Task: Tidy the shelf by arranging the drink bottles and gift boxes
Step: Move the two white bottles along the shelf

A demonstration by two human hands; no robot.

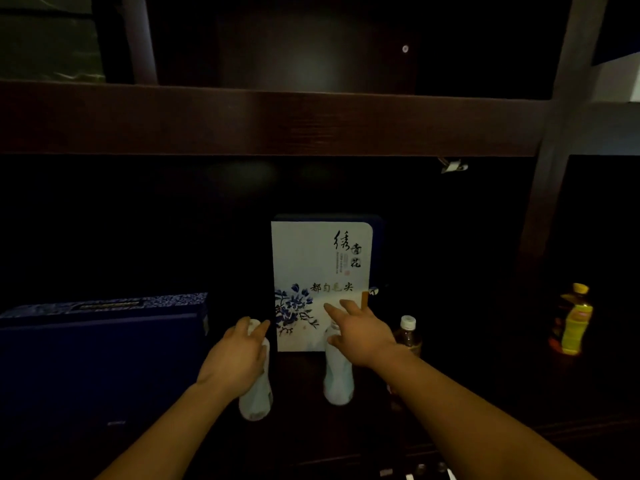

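Bottles first: two pale ones stand upright at the front of the dark shelf [311, 427], long axes vertical, just in front of the white box [322, 265]. The left hand [233, 362] is wrapped round the neck and shoulder of the left bottle [256, 396], grasping it from above. The right hand [360, 336] hovers over the right bottle [338, 375], fingers spread and released, fingertips reaching toward the box face; whether the palm touches the cap I cannot tell. That bottle lies directly beneath and slightly nearer than this hand, so a short drop would likely close on it. Right of it stands a brown bottle [410, 336], farther right a yellow bottle [573, 322]. A blue box [100, 344] lies flat at left.
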